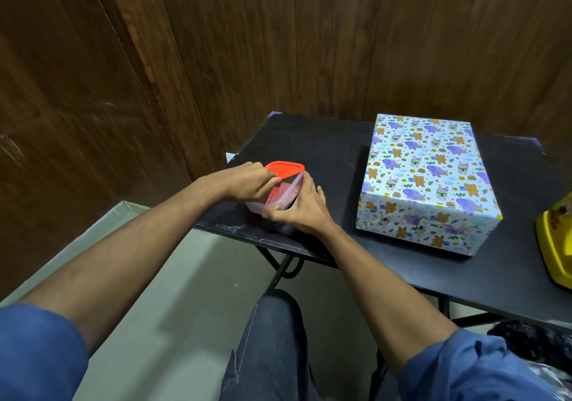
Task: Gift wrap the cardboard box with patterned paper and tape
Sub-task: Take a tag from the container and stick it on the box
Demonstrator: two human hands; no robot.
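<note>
Sitting fully wrapped in patterned paper, the box (pixel 428 181) rests on the black table (pixel 309 140), right of both hands. The left hand (pixel 247 182) pinches the red lid (pixel 286 168) of a clear container (pixel 275 196); the right hand (pixel 301 207) grips its side. A yellow object (pixel 557 236) sits at the table's right edge.

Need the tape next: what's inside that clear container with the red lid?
Through the clear container wall, only reddish and small yellowish shapes show. The left hand at the red lid and the right hand round the side cover the rest; no tape identifiable.
</note>
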